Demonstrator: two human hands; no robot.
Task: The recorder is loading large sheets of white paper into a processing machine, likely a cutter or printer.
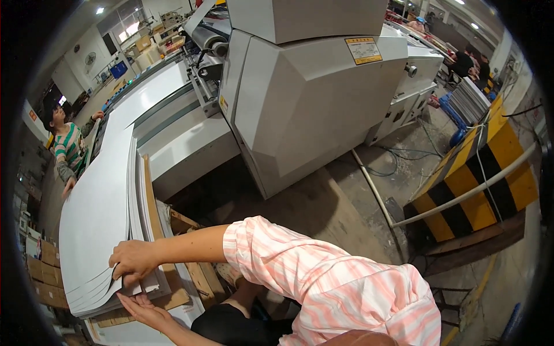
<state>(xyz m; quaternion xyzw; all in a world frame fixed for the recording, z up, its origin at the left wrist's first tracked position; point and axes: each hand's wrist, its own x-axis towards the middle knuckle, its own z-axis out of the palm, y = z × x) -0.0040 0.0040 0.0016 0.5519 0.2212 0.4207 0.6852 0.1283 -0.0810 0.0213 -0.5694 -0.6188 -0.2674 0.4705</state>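
Note:
A tall stack of large white sheets (pixel 95 219) lies at the left, its near corner fanned into curled layers. My right hand (pixel 135 260) reaches across from the right in a pink-and-white striped sleeve. Its fingers are curled over the near corner and grip the edges of several sheets. Just below, my left hand (pixel 149 314) is turned palm up with fingers stretched out. Its fingertips are close to the bent sheet corner; whether they touch it I cannot tell. Brown cardboard (pixel 176 297) shows under and beside the stack's near end.
A co-worker (pixel 69 147) in a green-striped top stands across the stack, one hand at its edge. A big grey machine (pixel 311 109) rises ahead, with rollers (pixel 210 43) on its left. Wooden pallet boards (pixel 202 282) lie beside the stack. A yellow-and-black striped block (pixel 473 179) stands at right.

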